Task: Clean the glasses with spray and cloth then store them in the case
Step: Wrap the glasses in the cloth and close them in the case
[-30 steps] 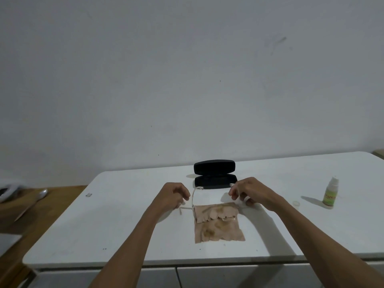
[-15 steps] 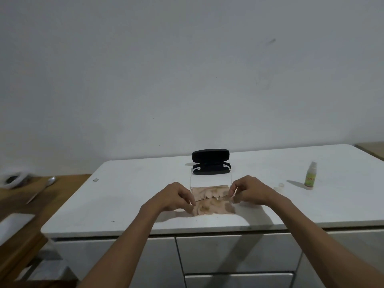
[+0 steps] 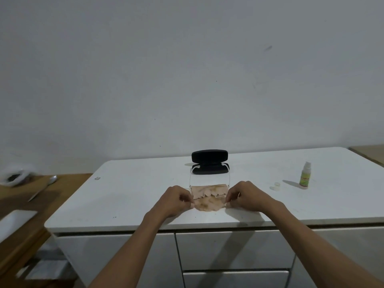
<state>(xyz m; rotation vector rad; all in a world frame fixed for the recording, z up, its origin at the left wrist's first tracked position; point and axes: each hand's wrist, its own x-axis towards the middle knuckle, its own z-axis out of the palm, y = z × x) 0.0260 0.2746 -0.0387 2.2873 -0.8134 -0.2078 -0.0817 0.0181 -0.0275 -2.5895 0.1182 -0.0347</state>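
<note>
Clear-framed glasses (image 3: 190, 177) lie with their temples unfolded, pointing away from me toward the open black case (image 3: 209, 162). Their front rests on a stained beige cloth (image 3: 207, 206) near the front of the white counter (image 3: 135, 194). My left hand (image 3: 179, 199) pinches at the left front corner of the glasses. At the right front corner my right hand (image 3: 244, 195) does the same. Both sets of fingertips touch the cloth's edges too. A small spray bottle (image 3: 305, 175) with a green label stands far right, its clear cap (image 3: 277, 186) lying beside it.
Drawer fronts (image 3: 228, 248) sit below the counter's near edge. A lower wooden table (image 3: 18, 206) at the left holds a spoon (image 3: 43, 189) and a white object. A plain wall stands behind the counter.
The temples were swung open and now point at the case. Both hands drew back toward the counter's near edge with the glasses. My view pulled back, showing the drawers.
</note>
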